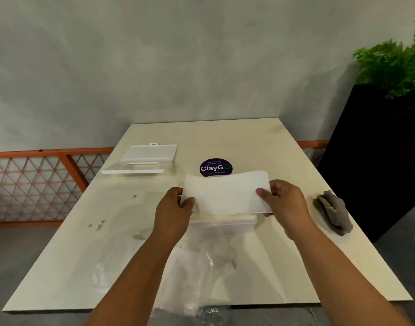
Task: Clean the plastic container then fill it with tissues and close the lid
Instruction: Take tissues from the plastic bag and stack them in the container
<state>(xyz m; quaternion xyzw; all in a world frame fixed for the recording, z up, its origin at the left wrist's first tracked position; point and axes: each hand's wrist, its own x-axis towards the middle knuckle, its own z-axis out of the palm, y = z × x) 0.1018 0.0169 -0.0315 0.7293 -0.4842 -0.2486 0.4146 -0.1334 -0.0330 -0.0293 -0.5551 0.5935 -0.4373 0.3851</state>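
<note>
Both hands are working mid-bench here, sharing one load: a white stack of tissues [226, 194], lifted clear of the surface and stretched flat between them. The left hand [172, 214] is pinching the stack's left end, thumb curled over the top edge and fingers tucked underneath. The right hand [285, 205] is gripping the right end the same way, thumb lying on the top face near the corner.

Just below the tissues and towards the person, a clear plastic box [225, 223] is sitting on the bench [260, 142], its near wall showing under the stack's lower edge; whether it is the container's base I cannot tell. A crumpled clear plastic wrapper [197, 267] is lying between the forearms, running down to the bench's near edge.

Further back on the left, well apart from both hands, another clear plastic piece, the container lid [143, 160] by the look of it, is lying flat. A round purple ClayGo sticker [216, 167] is peeking out just behind the tissues. A grey cloth [333, 214] is lying bunched up to the right of the right hand, near the bench's edge. Small brown spots [97, 225] are showing on the left side of the surface.
</note>
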